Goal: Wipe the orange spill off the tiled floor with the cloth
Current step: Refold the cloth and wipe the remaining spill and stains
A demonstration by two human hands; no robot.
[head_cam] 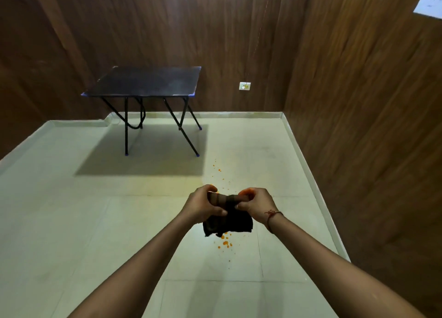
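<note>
Both arms reach out in front of the person, and the two hands meet over the cloth (229, 219), held up in the air well clear of the floor (95, 222). The left grip (203, 206) is closed round the cloth's left end, fingers curled tight. The right grip (256, 204) pinches the other end between thumb and curled fingers, with a red thread (272, 213) round that wrist. Between them the top of the cloth is bunched into a roll and the rest hangs down dark and limp. There is some orange on the fingertips. It looks to me like a pause in the wiping, with the cloth being folded or gathered to a fresh face rather than working the tiles. The spill (224, 242) is not gone: orange drops sit on the tile below the cloth's hanging edge, and finer specks trail off beyond the hands. The next move, I'd say, is to bring the cloth down flat onto those drops and sweep them up. Farther off a folding table (153, 81) stands by the wall, a socket (244, 86) to its right.
</note>
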